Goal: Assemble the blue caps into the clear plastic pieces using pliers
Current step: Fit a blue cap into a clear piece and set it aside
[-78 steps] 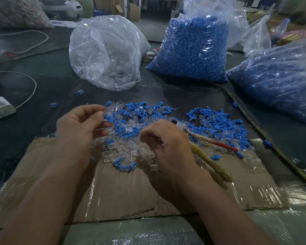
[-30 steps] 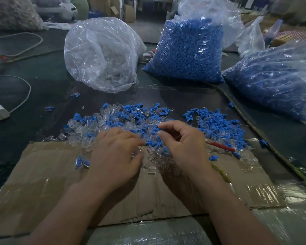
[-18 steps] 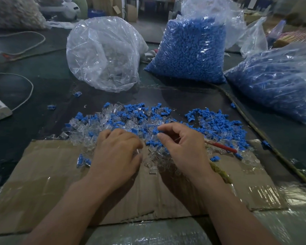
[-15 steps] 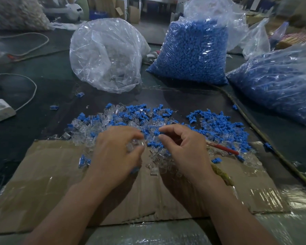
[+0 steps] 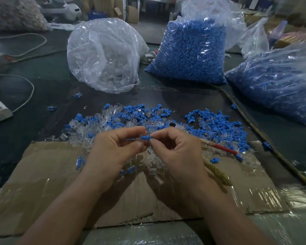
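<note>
working over a taped cardboard sheet, a person joins small parts by hand. crinkled film sacks stand behind it: a clear bag at 11 o'clock, a bag of blue caps at 12 and a second blue bag slumped at 2. a loose pile of ribbed blue caps and glassy clear plastic pieces spreads along the sheet's far edge. the left hand and right hand meet just above it, fingers curled. the pliers lie under the right hand, red and yellowish handles trailing toward 4 o'clock; whether that hand grips them cannot be told. between the fingertips sits one blue cap, pinched by thumb and forefinger of each hand, its long axis running 9 to 3 o'clock, both hands equally near. whether a clear piece is on it is too transparent to tell.
</note>
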